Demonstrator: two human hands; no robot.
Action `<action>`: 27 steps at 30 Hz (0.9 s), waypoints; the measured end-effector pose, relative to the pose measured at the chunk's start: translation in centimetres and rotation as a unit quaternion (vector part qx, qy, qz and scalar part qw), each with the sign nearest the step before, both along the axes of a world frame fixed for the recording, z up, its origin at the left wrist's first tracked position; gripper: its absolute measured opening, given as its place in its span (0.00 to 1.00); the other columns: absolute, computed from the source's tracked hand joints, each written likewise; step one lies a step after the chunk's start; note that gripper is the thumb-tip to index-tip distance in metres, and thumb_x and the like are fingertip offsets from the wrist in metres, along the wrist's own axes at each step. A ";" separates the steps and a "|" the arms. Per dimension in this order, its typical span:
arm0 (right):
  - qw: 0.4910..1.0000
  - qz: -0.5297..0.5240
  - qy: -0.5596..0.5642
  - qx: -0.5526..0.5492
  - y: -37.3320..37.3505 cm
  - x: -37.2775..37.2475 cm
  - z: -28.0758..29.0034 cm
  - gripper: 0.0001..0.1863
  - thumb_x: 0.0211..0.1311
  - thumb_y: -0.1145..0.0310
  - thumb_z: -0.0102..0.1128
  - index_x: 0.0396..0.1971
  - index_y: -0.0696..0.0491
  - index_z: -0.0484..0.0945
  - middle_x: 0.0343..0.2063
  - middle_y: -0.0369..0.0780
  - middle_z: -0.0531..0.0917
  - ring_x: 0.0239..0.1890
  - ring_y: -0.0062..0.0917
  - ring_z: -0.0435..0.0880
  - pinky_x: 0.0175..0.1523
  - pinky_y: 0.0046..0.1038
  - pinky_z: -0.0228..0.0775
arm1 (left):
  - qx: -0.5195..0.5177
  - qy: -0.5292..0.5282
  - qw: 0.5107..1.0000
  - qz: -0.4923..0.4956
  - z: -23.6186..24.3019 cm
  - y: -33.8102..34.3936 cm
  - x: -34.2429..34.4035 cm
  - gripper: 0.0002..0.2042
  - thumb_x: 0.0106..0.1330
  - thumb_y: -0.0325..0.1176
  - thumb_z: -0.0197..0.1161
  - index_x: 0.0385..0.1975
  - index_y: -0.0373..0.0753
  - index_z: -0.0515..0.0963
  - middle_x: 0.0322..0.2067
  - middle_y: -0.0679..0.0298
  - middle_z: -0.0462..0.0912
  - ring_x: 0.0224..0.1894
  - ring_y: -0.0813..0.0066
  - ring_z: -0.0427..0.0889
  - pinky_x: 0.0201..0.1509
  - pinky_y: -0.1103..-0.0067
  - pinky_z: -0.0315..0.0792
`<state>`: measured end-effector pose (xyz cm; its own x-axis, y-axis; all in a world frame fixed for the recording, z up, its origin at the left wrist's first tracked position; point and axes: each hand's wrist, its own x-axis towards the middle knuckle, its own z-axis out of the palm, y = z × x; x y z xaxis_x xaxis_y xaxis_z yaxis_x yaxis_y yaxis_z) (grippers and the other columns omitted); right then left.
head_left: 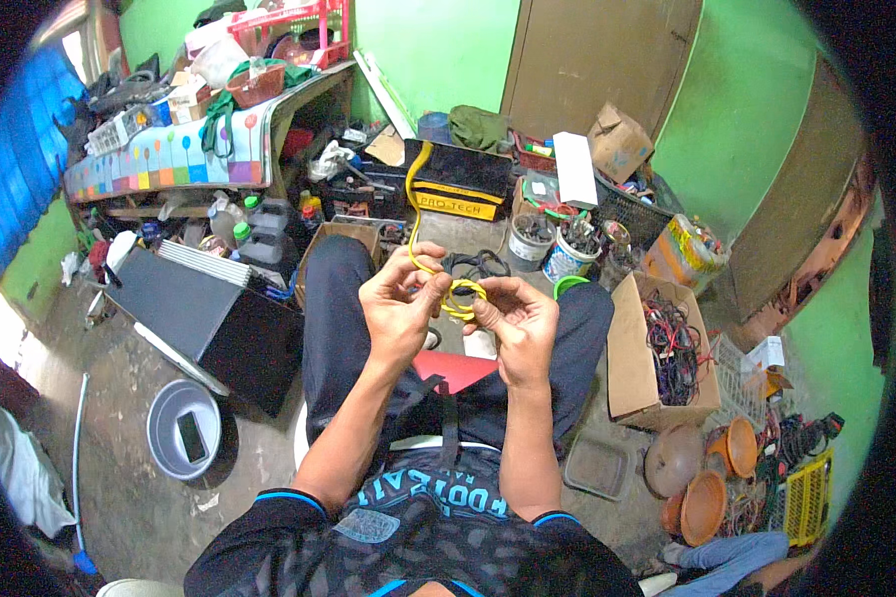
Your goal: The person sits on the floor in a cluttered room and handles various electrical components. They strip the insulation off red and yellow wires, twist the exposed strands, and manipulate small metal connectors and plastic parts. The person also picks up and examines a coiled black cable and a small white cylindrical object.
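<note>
A yellow cable (412,199) runs from above the black toolbox down to my hands, where it bends into a small round coil of a few turns. My left hand (398,310) pinches the cable on the coil's left side, thumb against fingers. On the coil's right side, my right hand (521,326) grips the loops between thumb and fingers. Both hands are in front of me, between my knees. A red flat piece (453,371) lies below them in my lap, next to a dark strap. Behind the coil, black cable (478,264) is on the floor.
Ahead stand a black toolbox (458,179) and buckets (572,249) of parts. At right is a cardboard box (632,368) of tangled wires. At left are a dark cabinet-like box (209,328) and a grey basin (155,428) holding a phone. Another person's jeans-clad leg (732,562) shows lower right.
</note>
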<state>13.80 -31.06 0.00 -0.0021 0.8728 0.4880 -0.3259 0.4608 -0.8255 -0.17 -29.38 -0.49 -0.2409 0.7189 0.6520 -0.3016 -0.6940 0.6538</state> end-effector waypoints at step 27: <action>0.989 -0.086 -0.070 0.094 0.2 -0.3 -0.6 0.07 0.50 0.88 0.60 0.29 0.62 0.78 0.31 0.38 0.77 0.30 0.20 0.80 0.30 0.21 0.78 | -0.225 0.067 0.962 -0.139 -0.2 -0.6 0.1 0.11 0.53 0.22 0.65 0.37 0.32 0.76 0.24 0.63 0.80 0.20 0.81 0.76 0.21 0.84 0.69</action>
<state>13.49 -30.83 -0.58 0.0592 0.7594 0.6479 -0.1171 0.6499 -0.7510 -0.05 -30.02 -0.71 0.0658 0.9604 0.2707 -0.3272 -0.2355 0.9151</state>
